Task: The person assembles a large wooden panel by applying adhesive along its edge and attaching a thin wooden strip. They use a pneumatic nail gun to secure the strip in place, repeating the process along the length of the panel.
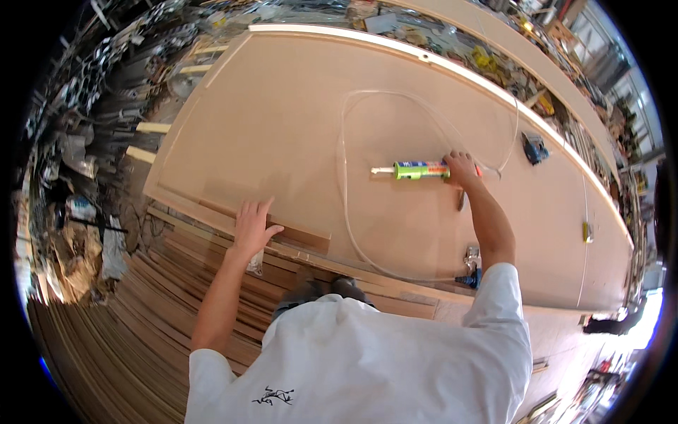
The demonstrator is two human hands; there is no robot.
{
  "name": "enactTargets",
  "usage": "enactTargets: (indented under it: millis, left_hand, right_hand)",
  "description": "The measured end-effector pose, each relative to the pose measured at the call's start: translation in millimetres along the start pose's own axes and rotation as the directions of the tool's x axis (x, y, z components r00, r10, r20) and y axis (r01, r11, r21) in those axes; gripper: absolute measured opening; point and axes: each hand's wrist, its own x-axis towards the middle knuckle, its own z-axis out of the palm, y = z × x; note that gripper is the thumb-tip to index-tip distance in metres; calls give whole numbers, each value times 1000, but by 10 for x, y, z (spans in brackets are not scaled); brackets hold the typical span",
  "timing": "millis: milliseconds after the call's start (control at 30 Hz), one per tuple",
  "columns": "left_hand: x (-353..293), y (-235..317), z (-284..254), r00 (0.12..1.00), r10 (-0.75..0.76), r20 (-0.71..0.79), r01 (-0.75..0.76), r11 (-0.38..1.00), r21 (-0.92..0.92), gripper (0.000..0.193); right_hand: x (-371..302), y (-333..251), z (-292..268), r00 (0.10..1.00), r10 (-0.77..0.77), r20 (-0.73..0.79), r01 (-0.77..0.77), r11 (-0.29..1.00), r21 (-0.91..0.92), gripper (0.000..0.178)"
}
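A large tan panel point(282, 106) lies flat in front of me. My right hand point(461, 167) is closed around the rear of a caulking gun point(421, 169), which is green with a colourful cartridge. Its pale nozzle point(381, 170) points left, above the panel. At the near left edge of the panel, my left hand point(253, 225) has its fingers stretched out and thumb apart. Beneath and beside it runs a brown wooden strip point(311, 239) along that edge. Whether the left fingertips touch the strip or the panel, I cannot tell.
A clear hose point(343, 162) loops over the panel to a tool with a blue fitting point(467, 280) by my right elbow. A dark blue tool point(534, 148) and a yellow tape measure point(587, 232) lie farther right. Long brown boards point(134, 339) are stacked at near left.
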Motion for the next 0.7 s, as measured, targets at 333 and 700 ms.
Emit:
enactTargets:
  millis: [333, 700]
  left_hand:
    - [-98, 674, 47, 955, 58, -292, -159, 929, -334, 64]
    - [75, 630, -193, 943, 241, -229, -323, 498, -805, 44]
  right_hand:
    - [-1027, -39, -955, 978, -102, -181, 117, 991, 69, 52]
    - [-976, -1866, -1868, 668, 396, -630, 324, 608, 725, 51]
